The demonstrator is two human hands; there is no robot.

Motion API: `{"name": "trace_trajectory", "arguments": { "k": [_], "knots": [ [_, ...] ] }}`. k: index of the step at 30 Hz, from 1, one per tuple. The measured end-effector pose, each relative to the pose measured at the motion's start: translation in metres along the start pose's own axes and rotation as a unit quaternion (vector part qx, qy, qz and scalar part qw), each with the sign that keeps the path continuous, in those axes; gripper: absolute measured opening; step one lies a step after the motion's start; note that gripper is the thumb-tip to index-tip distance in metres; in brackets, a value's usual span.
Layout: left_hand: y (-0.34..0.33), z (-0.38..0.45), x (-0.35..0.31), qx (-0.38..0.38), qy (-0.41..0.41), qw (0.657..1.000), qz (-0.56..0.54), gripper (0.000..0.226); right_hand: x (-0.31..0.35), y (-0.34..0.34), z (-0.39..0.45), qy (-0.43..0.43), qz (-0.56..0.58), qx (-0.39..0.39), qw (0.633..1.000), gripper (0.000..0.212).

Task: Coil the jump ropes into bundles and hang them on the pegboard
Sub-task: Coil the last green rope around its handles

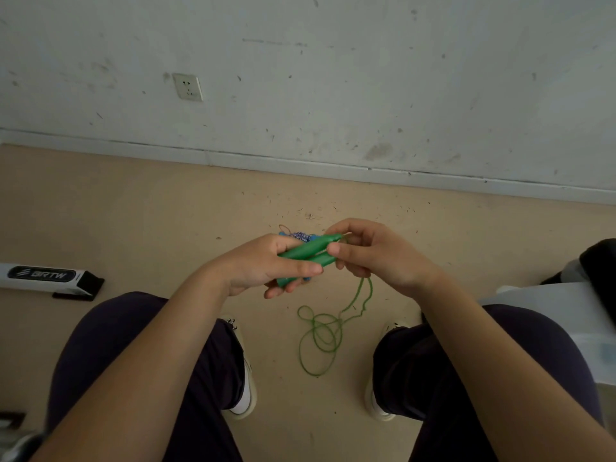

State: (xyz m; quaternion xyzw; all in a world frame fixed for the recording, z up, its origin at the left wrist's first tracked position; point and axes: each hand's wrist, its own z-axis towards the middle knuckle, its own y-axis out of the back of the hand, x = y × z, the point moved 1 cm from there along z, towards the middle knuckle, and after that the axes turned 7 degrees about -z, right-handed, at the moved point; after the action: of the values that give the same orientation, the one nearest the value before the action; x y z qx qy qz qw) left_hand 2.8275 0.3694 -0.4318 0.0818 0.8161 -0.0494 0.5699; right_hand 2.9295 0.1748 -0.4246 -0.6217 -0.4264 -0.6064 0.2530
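I hold the two green handles [308, 253] side by side: my left hand [266, 266] wraps them, my right hand [376, 253] pinches their far ends. The green rope [321, 335] trails loose on the floor, uncoiled. A blue-white bundle [300, 235] lies beyond; no pegboard in view. The white box [43, 276] reads "BRTW".

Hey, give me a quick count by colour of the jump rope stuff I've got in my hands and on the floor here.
Green handles: 2, held side by side by the left hand and right hand
Green cord: 1, hanging to loose loops on the floor
Blue and white rope bundle: 1, mostly hidden behind the hands
Total: 4
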Motion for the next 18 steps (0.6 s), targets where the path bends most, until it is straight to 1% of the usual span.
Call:
{"name": "trace_trajectory", "arguments": {
  "k": [1, 2, 4, 6, 8, 9, 11, 16, 18],
  "knots": [
    [-0.0005, 0.0003, -0.0001, 0.003, 0.004, 1.0, 0.003, 0.042, 0.0003, -0.0008, 0.0, 0.0, -0.006, -0.004, 1.0, 0.025],
    [-0.0009, 0.0004, -0.0002, 0.007, 0.009, 1.0, 0.008, 0.04, 0.0008, -0.0012, -0.0001, 0.004, -0.011, -0.006, 1.0, 0.028],
    [-0.0015, 0.0, 0.0001, 0.017, 0.017, 1.0, 0.009, 0.028, 0.0012, -0.0015, 0.0006, 0.015, -0.017, -0.01, 1.0, 0.031],
    [-0.0015, 0.0005, 0.0011, 0.025, 0.022, 0.999, 0.002, 0.028, 0.0009, -0.0008, 0.0016, 0.017, -0.025, -0.024, 0.999, 0.027],
    [-0.0008, 0.0018, 0.003, 0.019, 0.024, 0.999, 0.011, 0.032, 0.0009, 0.0002, 0.002, 0.017, -0.023, -0.04, 0.999, 0.021],
    [-0.0006, 0.002, 0.0036, 0.014, 0.023, 0.999, 0.019, 0.029, 0.0009, 0.0005, 0.0018, 0.017, -0.021, -0.043, 0.999, 0.02],
    [-0.0008, 0.0019, 0.0036, 0.013, 0.022, 0.999, 0.026, 0.024, 0.0009, 0.0008, 0.0018, 0.015, -0.026, -0.05, 0.998, 0.019],
    [-0.0033, 0.0013, 0.0021, 0.047, 0.04, 0.998, 0.02, 0.025, -0.0003, 0.0016, 0.0017, 0.009, -0.06, -0.057, 0.997, 0.016],
    [-0.0041, 0.0009, 0.0019, 0.049, 0.029, 0.998, 0.015, 0.024, -0.0004, 0.001, 0.0016, 0.009, -0.048, -0.057, 0.997, 0.019]
  ]
}}
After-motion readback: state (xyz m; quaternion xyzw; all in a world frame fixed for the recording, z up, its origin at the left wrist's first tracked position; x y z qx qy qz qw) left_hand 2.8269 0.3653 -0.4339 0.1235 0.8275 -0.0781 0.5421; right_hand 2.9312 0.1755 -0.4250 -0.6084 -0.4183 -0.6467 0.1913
